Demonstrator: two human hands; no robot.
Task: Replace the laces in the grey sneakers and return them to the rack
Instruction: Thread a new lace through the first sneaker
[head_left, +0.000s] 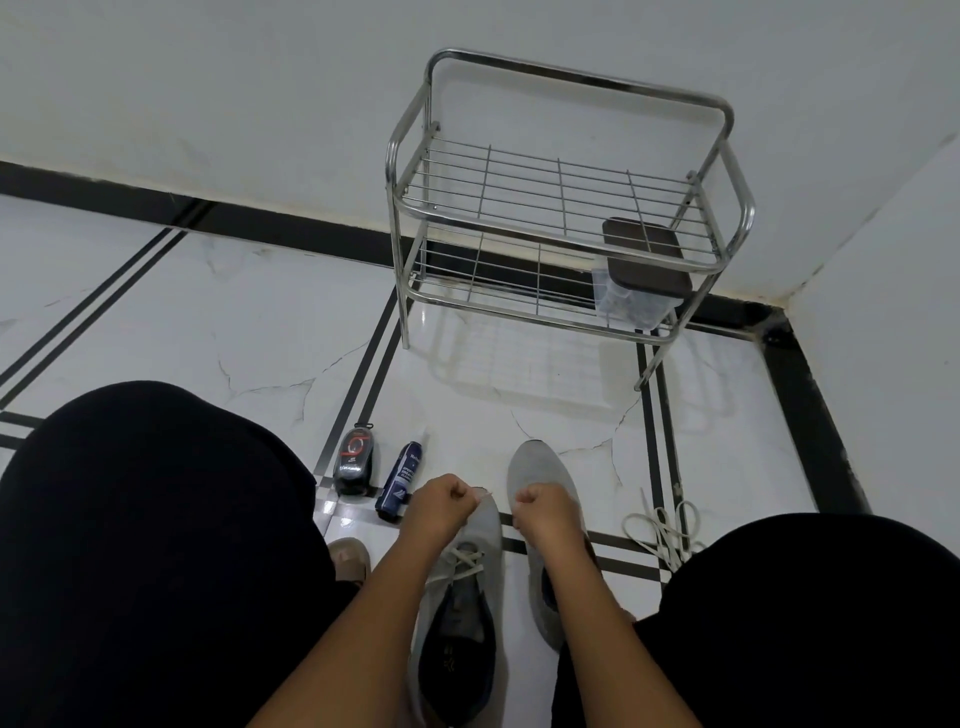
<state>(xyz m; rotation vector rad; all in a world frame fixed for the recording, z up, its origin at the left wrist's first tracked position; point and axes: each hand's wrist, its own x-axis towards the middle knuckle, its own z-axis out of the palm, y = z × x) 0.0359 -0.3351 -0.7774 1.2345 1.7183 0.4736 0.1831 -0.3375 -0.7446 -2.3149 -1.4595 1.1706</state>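
Two grey sneakers stand on the floor between my knees. The left sneaker (467, 582) has a pale lace (464, 558) threaded through its lower eyelets. My left hand (441, 501) and my right hand (540, 506) are fists above its toe, each seeming to pinch one end of that lace and draw it up. The right sneaker (537, 467) lies beside it, partly behind my right forearm; no lace shows on it. A loose white lace (662, 530) lies in a tangle on the tiles to the right. The metal rack (566, 208) stands by the wall ahead.
A black shoe-polish bottle (354, 462) and a blue spray can (401, 480) lie on the floor left of the sneakers. A clear box with a brown lid (644, 265) sits on the rack's lower shelf. My dark-clad knees (156, 545) flank the sneakers.
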